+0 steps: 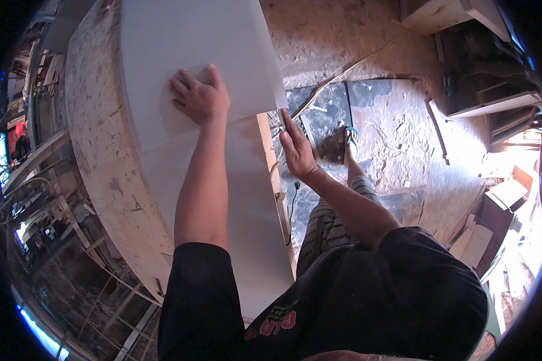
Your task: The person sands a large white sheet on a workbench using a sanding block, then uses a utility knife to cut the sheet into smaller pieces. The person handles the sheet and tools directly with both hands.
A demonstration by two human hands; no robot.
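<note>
A smooth white panel [186, 36] lies over the far part of another pale panel [235, 174], which stretches toward my body. My left hand [200, 96] rests palm down on the upper panel, its fingers spread. At that panel's near right corner is my right hand [298, 153], turned on edge with its fingers stretched forward and its thumb apart. Shadow darkens those fingers. Whether they touch the corner or have a thin dark thing along them, I cannot make out.
Under the panels stands a worn, stained wooden worktop [96, 120]. A cable [343, 72] crosses the dirty floor on the right, near a dark strip [437, 132]. Boards and offcuts [472, 240] pile up at far right. Cluttered racks [48, 198] line the left.
</note>
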